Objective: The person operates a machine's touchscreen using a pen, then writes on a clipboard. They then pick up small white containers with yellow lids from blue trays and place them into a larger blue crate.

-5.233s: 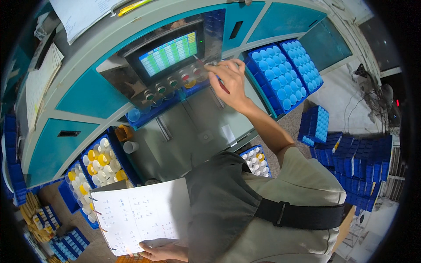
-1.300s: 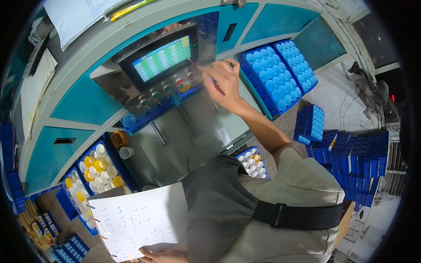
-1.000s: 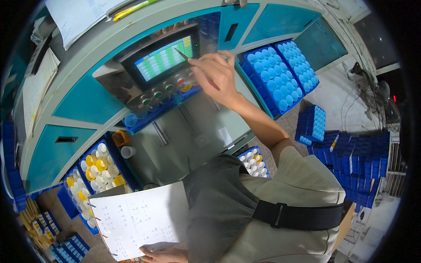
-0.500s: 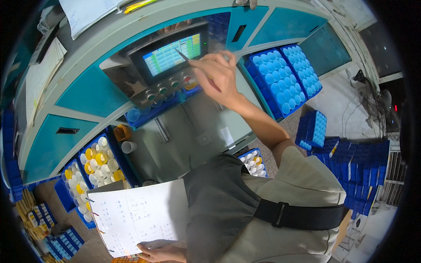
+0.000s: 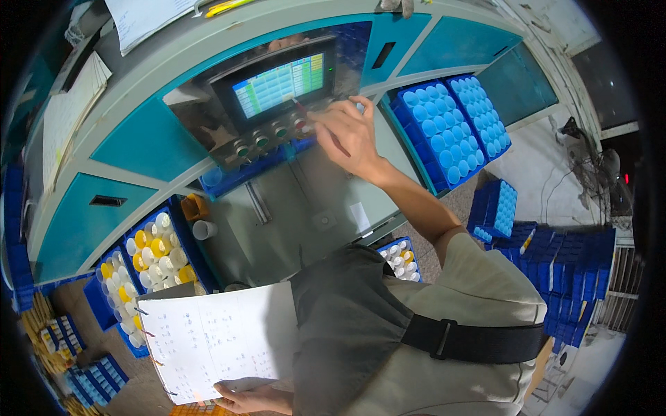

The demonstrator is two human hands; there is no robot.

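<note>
My right hand [image 5: 352, 139] is raised in front of the machine's control panel, its fingers closed round a slim dark red pen [image 5: 340, 143]. The pen's tip points at the lower edge of a lit touchscreen [image 5: 281, 87] with a coloured grid on it; whether it touches cannot be told. Just below the screen runs a row of round push buttons [image 5: 260, 139], close to my fingers. At the bottom, my left hand [image 5: 253, 398] grips the lower edge of an open ring-bound notebook [image 5: 215, 340] with handwritten pages. The thumb lies on the page; the other fingers are mostly hidden beneath.
Blue crates [image 5: 444, 135] of light blue cups or tubes stand to the right of the machine. Another crate [image 5: 158, 253] at the left holds white and yellow ones. Stacked blue trays [image 5: 569, 270] fill the far right. A white cup [image 5: 204, 230] sits on the machine bed.
My right hand has drawn back a little, and the pen tip has moved from the middle of the screen down to its lower edge. My left hand still holds the notebook.
</note>
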